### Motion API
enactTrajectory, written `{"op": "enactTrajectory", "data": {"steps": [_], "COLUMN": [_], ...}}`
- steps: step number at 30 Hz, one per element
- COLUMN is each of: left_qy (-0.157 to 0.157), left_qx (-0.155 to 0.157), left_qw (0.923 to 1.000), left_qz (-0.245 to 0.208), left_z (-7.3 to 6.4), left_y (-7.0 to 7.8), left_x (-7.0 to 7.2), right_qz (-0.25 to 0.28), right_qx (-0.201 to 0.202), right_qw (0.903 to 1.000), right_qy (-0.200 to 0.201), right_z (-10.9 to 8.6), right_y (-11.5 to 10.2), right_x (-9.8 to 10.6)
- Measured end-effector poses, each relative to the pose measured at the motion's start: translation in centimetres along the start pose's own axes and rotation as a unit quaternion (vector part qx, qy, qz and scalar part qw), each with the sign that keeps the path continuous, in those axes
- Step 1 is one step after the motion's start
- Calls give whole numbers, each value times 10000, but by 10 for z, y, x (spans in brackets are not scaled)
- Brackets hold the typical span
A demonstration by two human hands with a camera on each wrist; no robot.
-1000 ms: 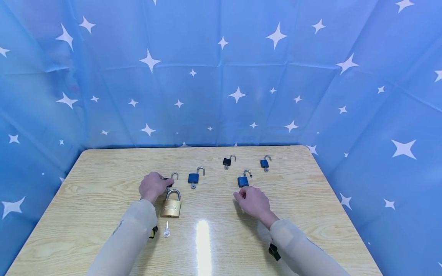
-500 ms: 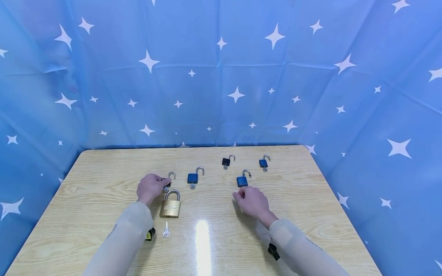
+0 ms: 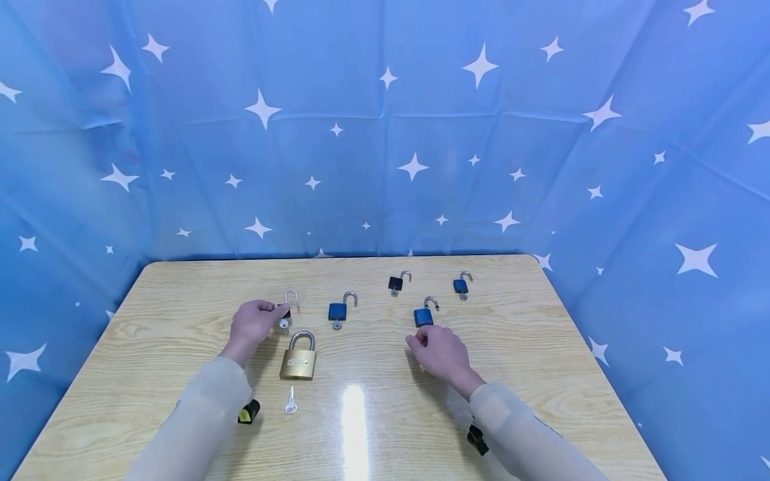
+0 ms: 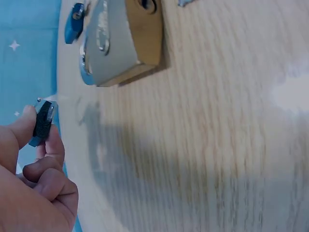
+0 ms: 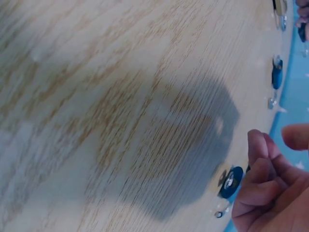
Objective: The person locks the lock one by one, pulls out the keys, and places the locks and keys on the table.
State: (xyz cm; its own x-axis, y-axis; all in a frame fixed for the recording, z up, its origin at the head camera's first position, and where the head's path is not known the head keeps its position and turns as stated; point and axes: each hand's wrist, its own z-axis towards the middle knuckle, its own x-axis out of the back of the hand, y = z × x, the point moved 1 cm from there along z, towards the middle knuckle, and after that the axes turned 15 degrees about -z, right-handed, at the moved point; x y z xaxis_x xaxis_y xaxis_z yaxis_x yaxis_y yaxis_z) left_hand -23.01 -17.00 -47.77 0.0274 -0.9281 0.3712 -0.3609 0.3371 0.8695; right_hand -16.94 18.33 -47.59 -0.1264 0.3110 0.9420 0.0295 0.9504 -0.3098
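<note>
Between thumb and fingers my left hand (image 3: 255,324) pinches a small black padlock (image 4: 43,123), its shackle (image 3: 291,295) sprung open and a key (image 3: 284,323) at its bottom. A large brass padlock (image 3: 297,364) lies to the right of that hand, shackle closed, with a clear-headed key (image 3: 291,403) below it. My right hand (image 3: 444,351) holds nothing; its fingers are loosely curled with the thumb apart. Just beyond its fingertips is a blue padlock (image 3: 424,317) with an open shackle, its lower end hidden by the hand in the head view.
Another unlocked blue padlock (image 3: 337,312) with a key lies mid-table. Toward the back are a small black padlock (image 3: 395,283) and a small blue padlock (image 3: 460,286), both unlocked. A blue star-patterned curtain (image 3: 385,147) hangs behind the wooden table (image 3: 529,414).
My left hand has moved left with the black padlock, away from the brass padlock, and the open shackle now appears higher. My right hand stays where it was.
</note>
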Motion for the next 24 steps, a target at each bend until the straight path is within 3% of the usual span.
{"op": "enactTrajectory", "data": {"steps": [6,10,17,24], "left_qy": [-294,-553,-874,-990], "left_qx": [211,131,-64,11], "left_qw": [9984,9963,9923,9901], "left_qz": [-431,-639,-874,-1000], "left_z": [-8,-18,-31,-44], "left_y": [4,9,14,17], "left_x": [-2,-9,-28,-52], "right_qz": [37,67,41,26], "right_qx": [113,205,376,613], "right_qw": [9999,9998,9993,9981], "right_qy": [46,23,33,105], "right_z": [-2,-3,-6,-2], "right_y": [-3,-7,-12,-15], "right_x": [1,2,6,10]}}
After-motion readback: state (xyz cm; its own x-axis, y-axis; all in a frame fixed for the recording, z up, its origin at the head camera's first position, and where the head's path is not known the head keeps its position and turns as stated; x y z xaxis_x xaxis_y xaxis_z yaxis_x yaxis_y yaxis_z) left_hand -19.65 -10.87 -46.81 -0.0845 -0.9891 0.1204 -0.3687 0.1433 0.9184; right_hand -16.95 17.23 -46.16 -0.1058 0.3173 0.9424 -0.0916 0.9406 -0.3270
